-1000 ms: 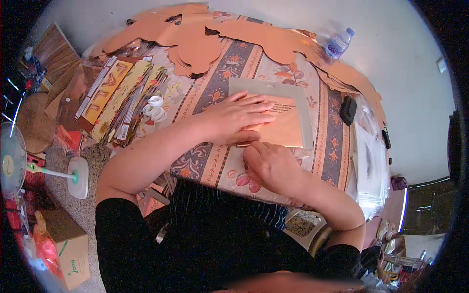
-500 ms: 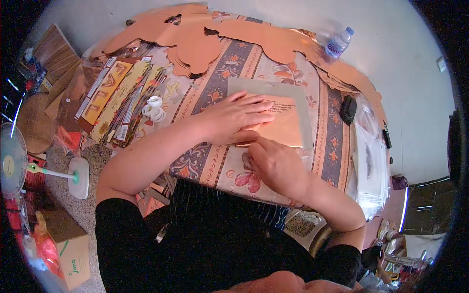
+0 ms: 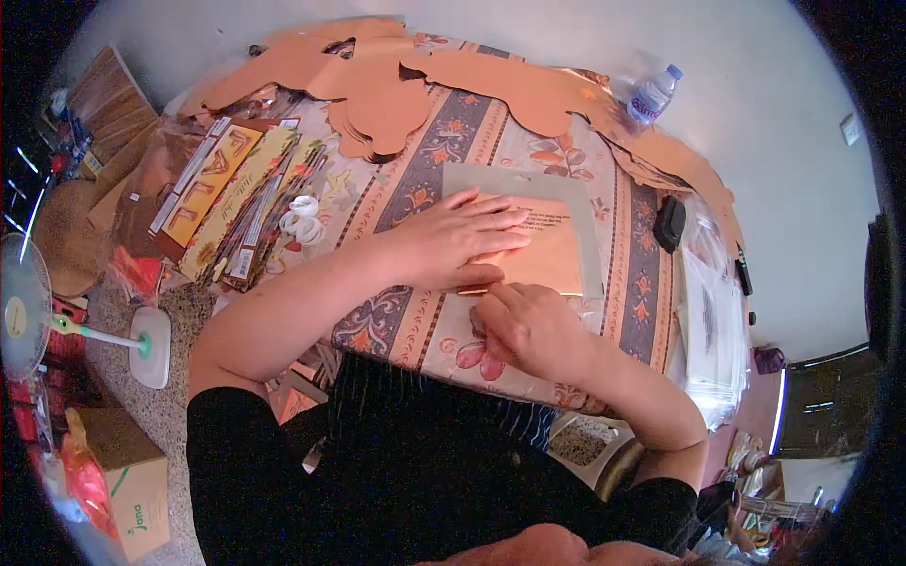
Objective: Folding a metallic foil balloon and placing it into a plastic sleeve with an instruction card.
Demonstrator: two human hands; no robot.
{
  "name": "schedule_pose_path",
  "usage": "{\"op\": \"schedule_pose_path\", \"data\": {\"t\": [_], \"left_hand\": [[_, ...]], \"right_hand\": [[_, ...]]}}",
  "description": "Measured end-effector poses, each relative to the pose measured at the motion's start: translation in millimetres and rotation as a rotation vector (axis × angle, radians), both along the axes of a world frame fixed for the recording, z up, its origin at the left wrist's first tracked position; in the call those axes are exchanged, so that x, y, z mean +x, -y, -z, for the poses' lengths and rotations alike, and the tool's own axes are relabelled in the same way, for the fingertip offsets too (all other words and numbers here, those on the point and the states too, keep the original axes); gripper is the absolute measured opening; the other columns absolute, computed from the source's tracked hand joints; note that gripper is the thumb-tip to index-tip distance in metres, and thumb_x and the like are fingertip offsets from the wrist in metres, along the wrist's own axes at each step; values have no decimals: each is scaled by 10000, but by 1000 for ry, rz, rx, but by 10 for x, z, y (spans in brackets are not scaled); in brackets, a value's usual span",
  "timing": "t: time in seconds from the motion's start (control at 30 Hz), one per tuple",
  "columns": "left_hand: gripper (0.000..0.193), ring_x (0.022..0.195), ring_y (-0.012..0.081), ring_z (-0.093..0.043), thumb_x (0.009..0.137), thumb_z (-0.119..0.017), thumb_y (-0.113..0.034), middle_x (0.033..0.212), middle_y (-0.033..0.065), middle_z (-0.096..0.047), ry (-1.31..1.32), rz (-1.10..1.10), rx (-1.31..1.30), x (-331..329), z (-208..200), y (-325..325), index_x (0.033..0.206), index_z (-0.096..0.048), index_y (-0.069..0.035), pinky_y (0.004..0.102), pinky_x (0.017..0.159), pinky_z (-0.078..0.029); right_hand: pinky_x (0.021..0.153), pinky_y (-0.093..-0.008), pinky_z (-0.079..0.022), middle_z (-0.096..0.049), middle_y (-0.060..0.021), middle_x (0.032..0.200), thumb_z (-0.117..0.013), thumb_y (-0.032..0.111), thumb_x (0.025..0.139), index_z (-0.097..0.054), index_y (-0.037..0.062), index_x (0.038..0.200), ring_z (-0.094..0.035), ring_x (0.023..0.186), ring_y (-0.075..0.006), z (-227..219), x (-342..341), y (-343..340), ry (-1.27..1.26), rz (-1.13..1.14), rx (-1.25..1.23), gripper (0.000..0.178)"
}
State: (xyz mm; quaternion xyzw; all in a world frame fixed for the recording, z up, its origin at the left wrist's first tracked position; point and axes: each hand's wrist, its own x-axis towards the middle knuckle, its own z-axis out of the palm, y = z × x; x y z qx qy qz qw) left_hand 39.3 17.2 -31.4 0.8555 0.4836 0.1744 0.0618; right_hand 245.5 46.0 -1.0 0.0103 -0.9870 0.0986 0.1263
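A flat plastic packet (image 3: 593,247) lies on the table in front of me, with a greyish border and a hang hole at its top. Inside is a shiny orange sheet (image 3: 552,269) with small dark print. My left hand (image 3: 453,241) rests flat over the packet's left part, fingers stretched to the right. At the packet's lower edge, my right hand (image 3: 528,325) is closed with its fingers curled, close to the left thumb. What the right fingertips pinch, if anything, is hidden.
Orange card cut-outs (image 3: 481,75) line the table's far edge. Printed banner packs (image 3: 212,193) and white rings (image 3: 302,222) lie left. A water bottle (image 3: 653,96) stands at the back. A black block (image 3: 670,224) and clear plastic bags (image 3: 713,321) lie right.
The right hand has shifted slightly left and down along the packet's lower edge. The left hand stays flat on the packet. The whole view has moved a little.
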Motion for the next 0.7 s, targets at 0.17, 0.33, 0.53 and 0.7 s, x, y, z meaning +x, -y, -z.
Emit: {"op": "schedule_pose_path", "data": {"t": [0.17,0.33,0.53,0.7], "left_hand": [[541,1429,257,-223,932,-521,-393,1513,97,-318,0,-10,-26,4,-16,5,1420,-408,-188,482,1154,-151],[527,1429,251,-224,926,-548,-307,1514,92,-317,-20,-16,0,-15,2,-1,1420,-406,-190,481,1154,-160],[529,1430,246,-226,915,-551,-257,1517,86,-314,-36,-15,14,-5,23,-12,1420,-405,-193,477,1155,-161],[554,1433,239,-218,896,-569,-216,1520,83,-308,1,-7,-11,17,-22,7,1423,-399,-196,476,1156,-159]], "right_hand": [[628,-397,-490,-541,-119,769,-661,63,691,-530,41,833,-595,742,-301,-115,116,-25,-31,-30,-193,195],[641,-400,-501,-569,-125,832,-663,51,729,-553,33,861,-599,742,-314,-53,29,3,-172,35,-150,173],[660,-393,-517,-583,-129,917,-645,73,755,-534,32,837,-613,773,-319,13,-114,107,-83,155,-94,144],[661,-395,-523,-590,-134,924,-620,57,767,-527,40,845,-626,782,-317,-4,-95,71,96,138,-143,123]]}}
